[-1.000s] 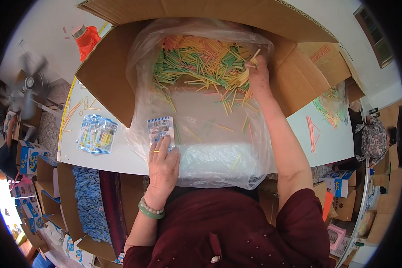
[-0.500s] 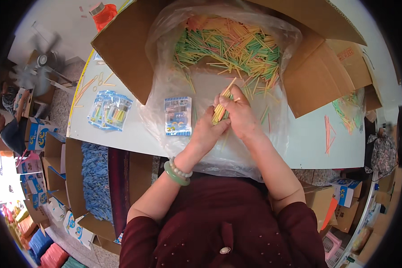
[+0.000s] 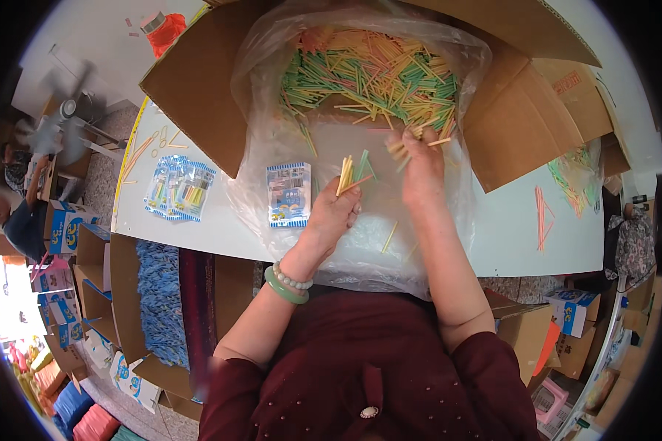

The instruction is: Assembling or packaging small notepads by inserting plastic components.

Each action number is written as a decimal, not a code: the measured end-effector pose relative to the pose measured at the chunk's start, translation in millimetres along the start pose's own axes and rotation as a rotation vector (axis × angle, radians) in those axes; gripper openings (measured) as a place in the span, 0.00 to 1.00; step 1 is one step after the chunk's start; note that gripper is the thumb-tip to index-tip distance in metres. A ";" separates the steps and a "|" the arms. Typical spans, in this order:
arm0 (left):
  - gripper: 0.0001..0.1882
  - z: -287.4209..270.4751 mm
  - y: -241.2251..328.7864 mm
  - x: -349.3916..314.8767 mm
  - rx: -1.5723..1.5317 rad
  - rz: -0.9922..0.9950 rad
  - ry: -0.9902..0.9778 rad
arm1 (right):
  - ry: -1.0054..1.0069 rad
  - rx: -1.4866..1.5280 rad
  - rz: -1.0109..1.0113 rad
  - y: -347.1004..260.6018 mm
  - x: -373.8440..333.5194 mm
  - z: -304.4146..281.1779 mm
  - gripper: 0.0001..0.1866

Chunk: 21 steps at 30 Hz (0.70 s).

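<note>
My left hand (image 3: 331, 214) is closed round a small bunch of thin sticks (image 3: 346, 176), mostly yellow with a little green and pink poking out above the fingers. To its right, my right hand (image 3: 424, 167) grips more thin yellow sticks (image 3: 440, 142), partly smeared by motion, at the near edge of the heap. That heap of loose yellow, green and pink sticks (image 3: 375, 70) lies in a clear plastic liner (image 3: 254, 140) inside an open cardboard box. Left of my left hand, a blue and white packet (image 3: 289, 195) lies on the liner.
Several filled clear-and-blue packets (image 3: 180, 189) overlap at the table's left, near rubber bands (image 3: 158, 143). Cardboard flaps (image 3: 526, 125) spread on both sides. A bag of sticks (image 3: 577, 180) lies at right. A box of blue packets (image 3: 160, 305) stands below the table edge.
My hands, which were together on one bunch of sticks, have parted. The right moved up and right to the heap's edge with some sticks; the left keeps a smaller bunch.
</note>
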<state>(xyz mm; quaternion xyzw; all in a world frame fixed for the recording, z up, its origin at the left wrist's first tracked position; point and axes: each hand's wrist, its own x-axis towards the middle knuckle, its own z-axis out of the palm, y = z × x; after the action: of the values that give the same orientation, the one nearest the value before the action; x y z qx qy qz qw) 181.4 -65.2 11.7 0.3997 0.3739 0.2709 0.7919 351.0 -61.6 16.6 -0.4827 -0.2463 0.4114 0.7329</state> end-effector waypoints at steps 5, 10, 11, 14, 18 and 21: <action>0.06 1.8 -0.7 4.9 -0.027 0.064 0.042 | -0.092 -1.464 -0.134 11.5 -6.2 -18.6 0.10; 0.05 1.0 0.1 7.3 -0.002 0.138 -0.039 | -0.172 -0.949 -0.229 -7.1 -31.5 -2.2 0.19; 0.05 1.5 0.4 5.2 0.000 0.135 -0.043 | -0.277 -0.688 0.022 -15.5 -37.4 9.2 0.19; 0.04 4.1 -0.5 -0.8 0.062 0.115 -0.229 | -0.447 -0.244 0.588 -26.3 -44.3 23.9 0.19; 0.07 4.5 4.4 0.7 0.106 0.025 -0.182 | -0.438 -0.311 0.238 -19.1 -56.2 26.2 0.12; 0.11 2.4 7.2 -7.3 0.476 0.152 0.065 | -0.210 -0.593 -0.371 2.5 -47.3 16.5 0.09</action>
<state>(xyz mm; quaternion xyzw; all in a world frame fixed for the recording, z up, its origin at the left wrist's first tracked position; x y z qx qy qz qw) 178.2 -67.7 21.4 0.5928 0.4211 0.2468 0.6406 312.0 -92.5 22.9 -0.5766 -0.5121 0.2292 0.5939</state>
